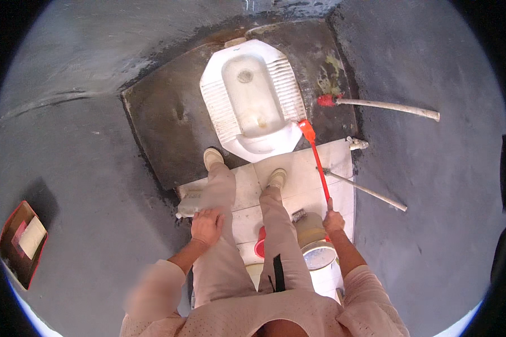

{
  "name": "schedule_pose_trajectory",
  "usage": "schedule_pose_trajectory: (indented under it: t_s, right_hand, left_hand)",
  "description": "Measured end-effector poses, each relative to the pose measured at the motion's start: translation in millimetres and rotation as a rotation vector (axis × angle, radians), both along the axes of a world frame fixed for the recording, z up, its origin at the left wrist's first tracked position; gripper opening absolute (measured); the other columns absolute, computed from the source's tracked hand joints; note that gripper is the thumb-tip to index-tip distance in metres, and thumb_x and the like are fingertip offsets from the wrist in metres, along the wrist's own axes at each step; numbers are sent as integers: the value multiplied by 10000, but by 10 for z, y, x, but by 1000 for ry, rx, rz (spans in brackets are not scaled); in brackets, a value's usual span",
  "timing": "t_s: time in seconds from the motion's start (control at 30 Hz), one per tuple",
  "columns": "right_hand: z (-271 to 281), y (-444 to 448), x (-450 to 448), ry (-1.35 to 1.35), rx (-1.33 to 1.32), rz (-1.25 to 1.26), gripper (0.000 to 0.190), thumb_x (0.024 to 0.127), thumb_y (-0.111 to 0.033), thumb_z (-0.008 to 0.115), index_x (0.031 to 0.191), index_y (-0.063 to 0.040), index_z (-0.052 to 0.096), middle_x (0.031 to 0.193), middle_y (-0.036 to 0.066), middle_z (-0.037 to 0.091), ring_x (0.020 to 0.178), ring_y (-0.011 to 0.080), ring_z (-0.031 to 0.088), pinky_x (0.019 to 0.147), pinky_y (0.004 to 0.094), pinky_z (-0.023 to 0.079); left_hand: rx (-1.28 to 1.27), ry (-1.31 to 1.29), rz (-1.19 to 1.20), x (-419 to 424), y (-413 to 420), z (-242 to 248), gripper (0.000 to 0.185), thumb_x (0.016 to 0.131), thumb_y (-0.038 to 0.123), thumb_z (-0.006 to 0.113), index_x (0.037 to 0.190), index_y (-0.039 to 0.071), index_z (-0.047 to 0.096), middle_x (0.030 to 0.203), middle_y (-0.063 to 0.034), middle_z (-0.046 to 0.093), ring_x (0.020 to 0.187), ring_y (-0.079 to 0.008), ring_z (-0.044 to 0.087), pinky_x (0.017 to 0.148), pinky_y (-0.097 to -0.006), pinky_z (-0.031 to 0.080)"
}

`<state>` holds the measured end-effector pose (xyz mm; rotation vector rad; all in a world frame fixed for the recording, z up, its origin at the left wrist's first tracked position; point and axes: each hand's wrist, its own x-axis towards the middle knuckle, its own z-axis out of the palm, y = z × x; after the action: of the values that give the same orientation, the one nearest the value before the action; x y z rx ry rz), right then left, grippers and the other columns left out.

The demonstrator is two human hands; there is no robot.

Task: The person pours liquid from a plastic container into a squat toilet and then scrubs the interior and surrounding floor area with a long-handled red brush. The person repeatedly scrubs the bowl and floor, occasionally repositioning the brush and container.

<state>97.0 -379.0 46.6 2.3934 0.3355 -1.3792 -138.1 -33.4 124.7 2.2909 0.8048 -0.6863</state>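
My right hand (334, 222) is closed around the lower end of a long red plastic-handled brush or scraper (318, 162). Its wide red head lies at the right front edge of a white ceramic squat toilet (253, 101); whether it has bristles cannot be told. The toilet's ribbed footrests bear brownish stains, and its bowl has a yellowish patch. My left hand (207, 226) rests on my left thigh near the knee, holding nothing visible. Beside my right leg, below the right hand, stands a bucket (319, 256) with whitish contents.
A red-bristled brush (328, 100) with a pale handle leans at the right wall. Another stick-handled brush (364, 190) lies lower. A tap (357, 143) juts near the tile edge. A plastic jug (189, 205) lies left, a red container (259, 243) between my legs. A red-rimmed holder (13, 236) hangs left.
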Motion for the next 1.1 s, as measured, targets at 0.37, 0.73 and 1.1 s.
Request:
schedule_pose_trajectory:
  t_s: [0.37, 0.73, 1.1]
  right_hand:
    - [-23, 161, -218, -97, 198, -195, 585, 838, -166, 501, 1373, -166, 265, 805, 234, 611, 736, 399, 607, 638, 505, 478]
    - [-98, -67, -560, -253, 405, -569, 463, 839, -167, 508, 1290, -113, 417, 838, 241, 592, 788, 423, 580, 685, 483, 476]
    - [-916, -22, -165, -457, 402, -783, 506, 846, -180, 476, 1338, -165, 361, 874, 221, 615, 772, 391, 605, 669, 492, 474]
  left_hand:
    - [1, 5, -34, 65, 0, -1, 306, 825, 261, 530, 1093, 118, 556, 937, -106, 600, 957, -278, 536, 838, -432, 390]
    - [23, 34, -133, 254, -13, -22, 296, 825, 262, 529, 1083, 119, 557, 940, -101, 603, 932, -285, 542, 830, -419, 388]
    - [27, 91, -280, 503, -78, -116, 312, 841, 273, 511, 1117, 128, 534, 913, -80, 607, 921, -286, 545, 825, -426, 392]
